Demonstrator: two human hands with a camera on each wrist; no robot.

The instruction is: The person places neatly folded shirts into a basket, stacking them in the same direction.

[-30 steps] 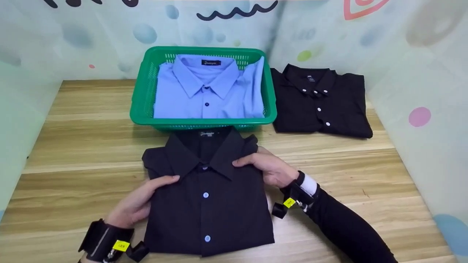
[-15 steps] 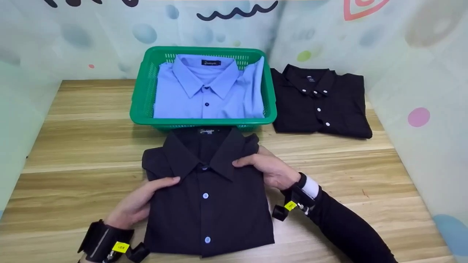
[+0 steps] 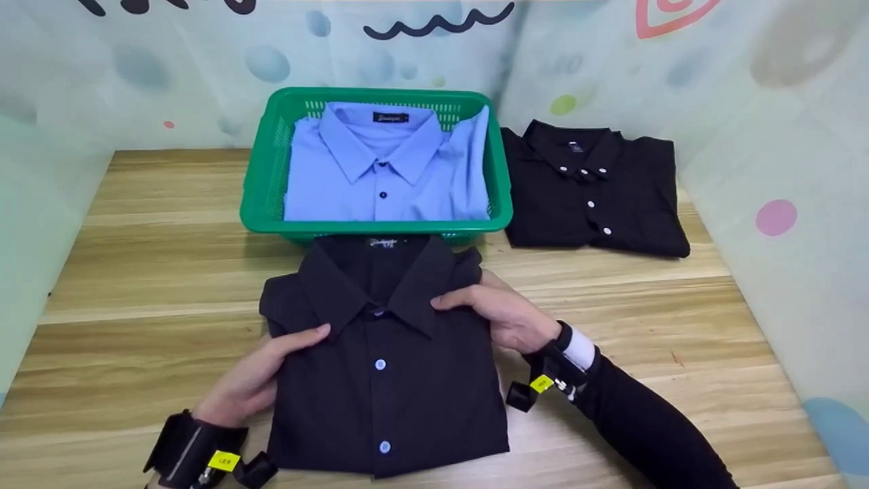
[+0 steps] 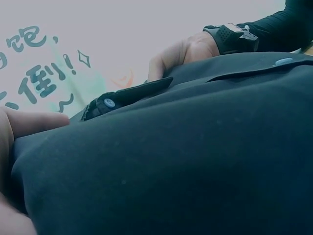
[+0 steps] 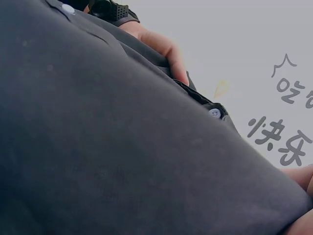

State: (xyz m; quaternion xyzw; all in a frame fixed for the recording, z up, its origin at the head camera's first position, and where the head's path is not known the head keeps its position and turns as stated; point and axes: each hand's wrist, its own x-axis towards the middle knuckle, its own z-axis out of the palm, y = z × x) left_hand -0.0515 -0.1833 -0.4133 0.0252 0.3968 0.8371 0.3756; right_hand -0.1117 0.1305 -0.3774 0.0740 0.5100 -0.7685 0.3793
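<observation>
Dark shirt (image 4: 186, 161) fills nearly the whole view, collar tip and a pale button (image 4: 108, 103) up at the left. Left hand (image 4: 19, 132) grips the near edge, thumb on top; right hand (image 4: 183, 51) rests on the far side

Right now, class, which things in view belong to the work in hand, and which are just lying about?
In the work:
- folded black shirt, gripped at its sides
- left hand
- right hand

Lying about:
- green basket
- blue shirt inside it
- second black shirt on the wooden table
</observation>
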